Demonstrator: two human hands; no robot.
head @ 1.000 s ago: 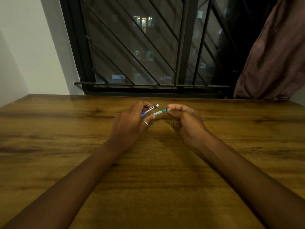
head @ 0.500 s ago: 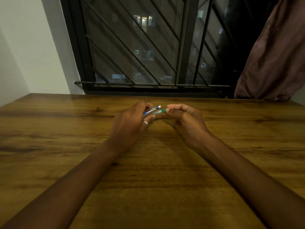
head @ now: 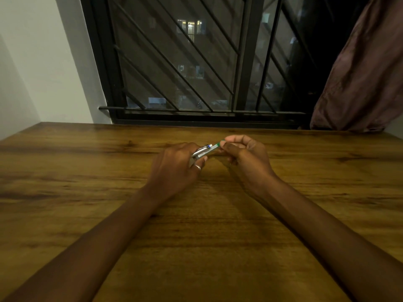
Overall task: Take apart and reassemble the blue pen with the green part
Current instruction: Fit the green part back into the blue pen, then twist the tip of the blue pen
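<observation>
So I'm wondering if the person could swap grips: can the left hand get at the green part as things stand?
Probably yes. The left hand grips the silver barrel right beside the green part; only the right hand pinching its far end crowds it.

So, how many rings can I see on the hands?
1. The ring sits on a finger of the left hand. The right hand shows none, but its curled fingers may hide one.

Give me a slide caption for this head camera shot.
Over a wooden table, left hand holds the silver pen body while right hand pinches the green part.
</observation>
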